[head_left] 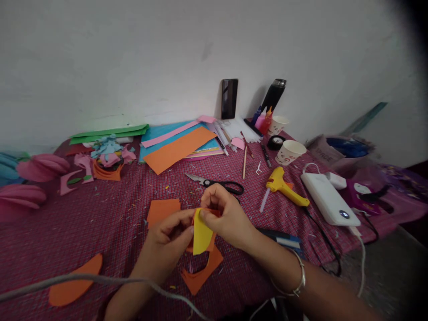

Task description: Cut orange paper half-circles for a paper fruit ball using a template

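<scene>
Between my two hands is a yellow paper piece (202, 234) with a straight left edge and a curved right side, laid against orange paper. My left hand (163, 243) pinches its left edge. My right hand (229, 218) grips the top, thumb on the yellow face. Below them lies an orange paper offcut (203, 272) with a curved cut-out. An orange paper rectangle (163, 211) sits behind my left hand. Just beyond my right hand are black-handled scissors (224, 185), blades apart. A leaf-shaped orange piece (76, 283) rests at the lower left.
A yellow glue gun (284, 187) and a white power bank (331, 198) lie at right, near paper cups (290, 152). Coloured sheets (180, 149), a leaning phone (229, 99) and a dark bottle (274, 96) line the wall. A grey cable (100, 279) crosses the foreground.
</scene>
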`<state>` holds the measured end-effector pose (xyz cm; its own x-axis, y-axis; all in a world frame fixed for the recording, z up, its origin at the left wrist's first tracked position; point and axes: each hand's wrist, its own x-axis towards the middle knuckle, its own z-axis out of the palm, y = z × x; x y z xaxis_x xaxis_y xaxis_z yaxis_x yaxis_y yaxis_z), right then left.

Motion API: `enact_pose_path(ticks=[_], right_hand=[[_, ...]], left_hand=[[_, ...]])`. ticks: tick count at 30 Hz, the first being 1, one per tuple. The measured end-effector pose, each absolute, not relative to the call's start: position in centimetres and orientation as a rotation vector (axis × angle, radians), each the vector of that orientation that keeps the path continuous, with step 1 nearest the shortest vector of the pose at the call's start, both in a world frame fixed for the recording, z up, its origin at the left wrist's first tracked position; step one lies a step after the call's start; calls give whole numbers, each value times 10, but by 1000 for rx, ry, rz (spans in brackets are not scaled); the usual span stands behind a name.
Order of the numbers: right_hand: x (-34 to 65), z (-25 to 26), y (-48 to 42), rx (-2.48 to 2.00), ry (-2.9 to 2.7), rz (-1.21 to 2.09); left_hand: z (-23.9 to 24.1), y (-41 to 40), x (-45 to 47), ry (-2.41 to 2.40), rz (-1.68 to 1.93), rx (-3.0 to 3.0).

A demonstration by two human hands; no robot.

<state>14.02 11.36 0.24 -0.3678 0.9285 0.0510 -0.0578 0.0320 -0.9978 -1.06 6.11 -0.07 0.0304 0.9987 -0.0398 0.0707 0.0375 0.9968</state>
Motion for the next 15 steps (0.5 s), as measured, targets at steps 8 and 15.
enact_pose_path(ticks=[8, 15], right_hand=[[145, 2, 122, -949, -1272, 1490], [148, 2, 123, -977, -1289, 1449]], left_hand=[[-5, 60, -12, 1268, 1264, 1262], [-3, 57, -17, 1338, 1159, 1342]])
